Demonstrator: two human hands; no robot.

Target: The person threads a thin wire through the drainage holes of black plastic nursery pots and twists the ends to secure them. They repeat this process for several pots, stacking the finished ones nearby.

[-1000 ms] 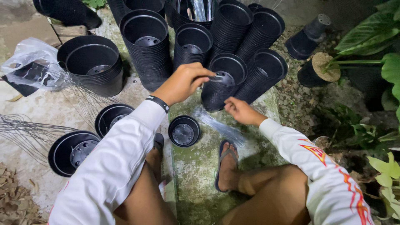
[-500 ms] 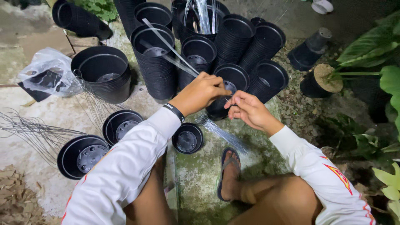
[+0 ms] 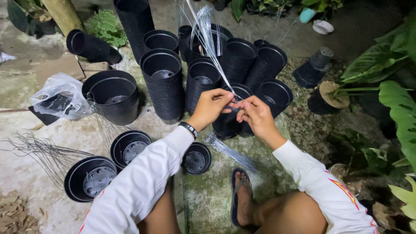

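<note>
My left hand [image 3: 211,106] and my right hand [image 3: 255,115] meet in front of me, fingertips pinched together on a bundle of thin silvery wires [image 3: 207,32] that stands up and fans out above them. Behind the hands are tall stacks of black plastic pots [image 3: 162,82], leaning together. More of the thin wires [image 3: 229,151] lie on the mossy concrete under my hands. A single small black pot [image 3: 196,158] sits upright just below my left forearm.
Two wider black pots [image 3: 130,147] [image 3: 90,177] rest at the lower left beside a loose tangle of wire hangers [image 3: 41,151]. A clear plastic bag [image 3: 58,99] lies left. Large green leaves [image 3: 390,86] crowd the right. My sandalled foot [image 3: 242,195] rests below.
Both hands have lifted and come together; the wire bundle, which lay low near the ground, now stands upright between my fingertips. The view has tilted up.
</note>
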